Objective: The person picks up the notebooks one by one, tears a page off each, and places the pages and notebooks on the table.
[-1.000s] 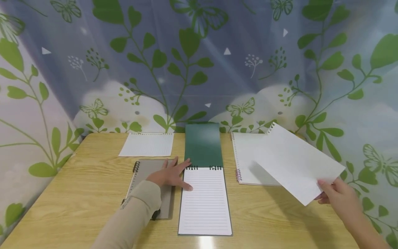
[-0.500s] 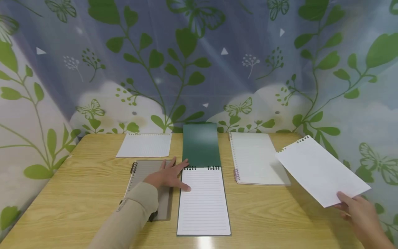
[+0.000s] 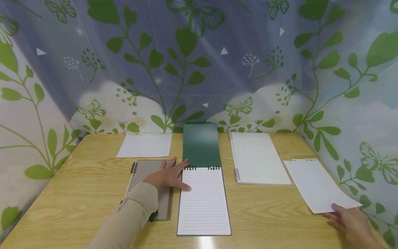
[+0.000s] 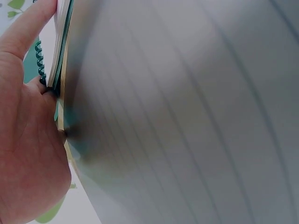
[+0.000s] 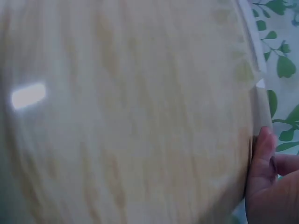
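A loose white sheet of paper with a torn perforated top edge lies low at the table's right side. My right hand pinches its near right corner, thumb on top and fingers beneath. At the middle is a top-spiral notepad, its green cover flipped back and a lined page showing. My left hand rests with spread fingers at the notepad's left edge, thumb on the page and fingertips near the coil. The right wrist view catches the right thumb against the paper's edge.
Under my left forearm lies a grey spiral notebook. Another loose lined sheet is at the back left. Between the notepad and the right-hand sheet, a spiral notebook lies open to a white page. A leaf-patterned curtain borders the wooden table.
My right hand has carried the sheet rightward, away from over the white-page notebook, and lowered it toward the table. The left hand has stayed on the notepad.
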Motion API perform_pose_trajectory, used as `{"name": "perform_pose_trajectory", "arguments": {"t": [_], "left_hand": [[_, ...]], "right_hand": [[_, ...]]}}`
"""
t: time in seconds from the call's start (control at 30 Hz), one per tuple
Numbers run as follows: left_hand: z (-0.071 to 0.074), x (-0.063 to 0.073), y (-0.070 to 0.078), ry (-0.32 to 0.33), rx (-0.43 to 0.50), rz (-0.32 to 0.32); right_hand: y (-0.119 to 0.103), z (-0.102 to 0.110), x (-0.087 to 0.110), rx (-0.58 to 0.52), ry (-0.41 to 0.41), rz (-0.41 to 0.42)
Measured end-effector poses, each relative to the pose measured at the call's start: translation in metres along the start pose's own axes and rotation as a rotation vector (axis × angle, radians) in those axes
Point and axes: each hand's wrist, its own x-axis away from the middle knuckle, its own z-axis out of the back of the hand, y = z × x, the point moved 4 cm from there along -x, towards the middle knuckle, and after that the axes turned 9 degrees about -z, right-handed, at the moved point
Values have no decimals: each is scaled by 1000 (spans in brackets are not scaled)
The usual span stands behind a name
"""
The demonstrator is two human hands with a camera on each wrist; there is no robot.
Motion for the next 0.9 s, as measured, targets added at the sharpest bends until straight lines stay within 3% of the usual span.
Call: {"name": "perform_pose_trajectory", "arguments": {"t": [0.03, 0.07, 0.1, 0.23, 0.5, 0.67, 0.73, 0.9], "left_hand": [[0, 0, 0, -1, -1, 0], [0, 0, -1, 0, 3, -1], [0, 0, 0, 0, 6, 0], [1, 1, 0, 1, 13, 2], [3, 3, 6, -4, 25, 11], [4, 2, 10, 11, 7, -13], [3, 1, 10, 15, -16, -20], [1, -2, 9, 31, -82, -15]], "right_hand": [[-1, -1, 1, -4, -12, 8], [1, -1, 1, -154, 13, -85], [0, -2, 1, -219, 22, -117], [-2, -4, 3, -176, 44, -137], [9, -3, 1, -38, -114, -196], [13, 3, 6, 19, -113, -227], [10, 2, 10, 57, -98, -209], [-20, -19, 24, 233, 26, -5]]}}
